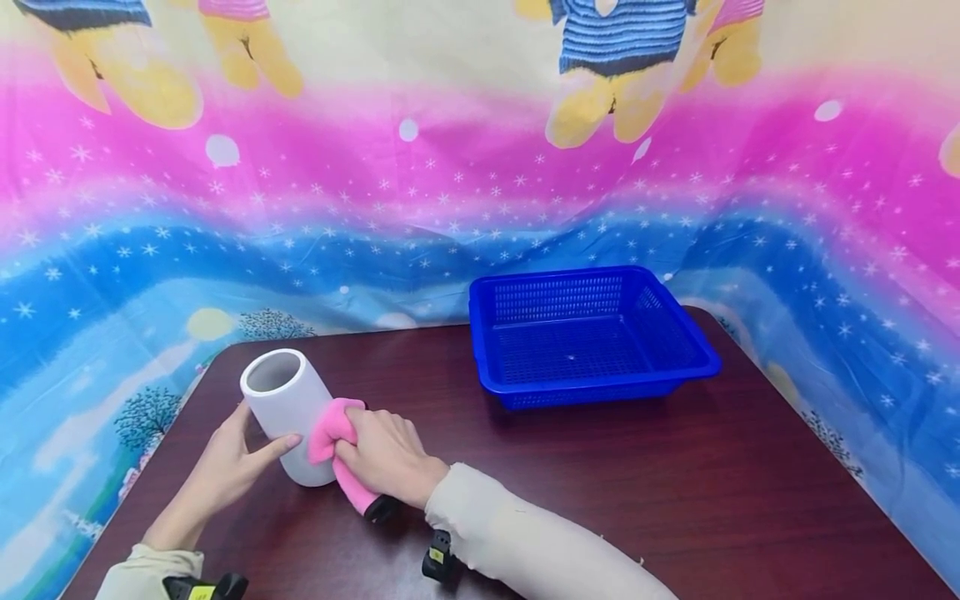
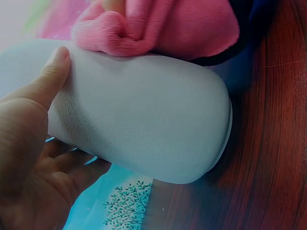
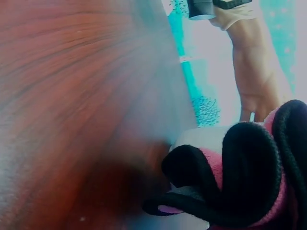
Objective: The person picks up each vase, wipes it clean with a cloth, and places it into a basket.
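Note:
A tall, matte white vase [image 1: 294, 410] leans to the left at the table's left side, its round open mouth facing up. My left hand [image 1: 228, 462] holds it from the left, thumb across the front and fingers behind. In the left wrist view the smooth side and rounded base of the vase [image 2: 144, 112] show close up. On the other side, my right hand [image 1: 388, 454] grips a bunched pink cloth [image 1: 354, 486] and presses it to the vase's wall. The right wrist view shows folds of this cloth [image 3: 252, 177] with dark edging; the right fingers are hidden there.
A blue plastic basket [image 1: 600, 388] with perforated walls stands toward the back right of the dark red-brown wooden table [image 1: 637, 475]. Behind the table and along its sides hangs a colourful printed curtain [image 1: 420, 192].

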`<control>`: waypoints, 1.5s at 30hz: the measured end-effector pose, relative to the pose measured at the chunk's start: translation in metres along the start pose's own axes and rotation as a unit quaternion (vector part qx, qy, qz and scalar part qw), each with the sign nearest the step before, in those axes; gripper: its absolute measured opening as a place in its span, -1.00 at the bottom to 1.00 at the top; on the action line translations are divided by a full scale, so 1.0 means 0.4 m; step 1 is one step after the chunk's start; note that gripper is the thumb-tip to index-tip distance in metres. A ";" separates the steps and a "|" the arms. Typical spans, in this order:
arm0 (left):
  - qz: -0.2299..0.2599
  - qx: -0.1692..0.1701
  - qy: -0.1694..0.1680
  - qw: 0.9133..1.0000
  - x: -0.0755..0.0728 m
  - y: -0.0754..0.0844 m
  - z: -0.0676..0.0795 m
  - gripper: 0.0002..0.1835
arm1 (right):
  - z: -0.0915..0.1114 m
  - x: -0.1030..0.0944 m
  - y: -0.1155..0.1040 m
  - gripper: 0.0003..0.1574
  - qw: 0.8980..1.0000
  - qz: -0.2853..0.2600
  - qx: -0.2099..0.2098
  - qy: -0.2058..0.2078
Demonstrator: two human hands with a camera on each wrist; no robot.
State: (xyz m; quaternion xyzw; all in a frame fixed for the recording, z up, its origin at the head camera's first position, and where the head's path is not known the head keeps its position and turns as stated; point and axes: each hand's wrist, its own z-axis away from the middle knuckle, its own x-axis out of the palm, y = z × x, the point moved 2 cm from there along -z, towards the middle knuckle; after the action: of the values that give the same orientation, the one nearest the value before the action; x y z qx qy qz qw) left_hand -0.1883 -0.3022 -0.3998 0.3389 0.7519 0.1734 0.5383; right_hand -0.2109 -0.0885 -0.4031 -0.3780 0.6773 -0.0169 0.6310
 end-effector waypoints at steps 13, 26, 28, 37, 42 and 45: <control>-0.005 -0.015 -0.013 1.000 -0.004 0.004 -0.001 -0.11 | -0.005 -0.043 -0.032 -0.71 0.999 -0.011 -0.016 0.026; -0.008 -0.002 0.000 1.000 -0.004 0.005 -0.001 -0.16 | -0.017 -0.095 -0.066 -0.70 0.997 -0.009 -0.044 0.061; -0.001 -0.003 -0.002 1.000 -0.004 0.005 -0.002 -0.15 | -0.020 -0.106 -0.075 -0.70 0.997 -0.009 -0.047 0.064; 0.004 0.009 0.007 1.000 -0.004 -0.001 0.000 -0.18 | -0.027 -0.129 -0.095 -0.70 0.997 0.002 -0.049 0.059; 0.000 0.005 0.003 1.000 -0.004 -0.003 -0.002 -0.19 | -0.032 -0.132 -0.096 -0.71 0.998 0.013 -0.037 0.041; -0.003 -0.001 0.002 1.000 -0.004 -0.002 -0.004 -0.18 | -0.036 -0.132 -0.096 -0.71 0.999 0.024 -0.030 0.033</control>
State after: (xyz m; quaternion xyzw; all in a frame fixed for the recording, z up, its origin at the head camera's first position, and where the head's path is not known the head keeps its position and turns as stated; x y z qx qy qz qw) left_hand -0.1898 -0.3038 -0.3987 0.3359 0.7540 0.1732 0.5374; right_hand -0.2090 -0.0941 -0.3365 -0.3801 0.7067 0.0060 0.5967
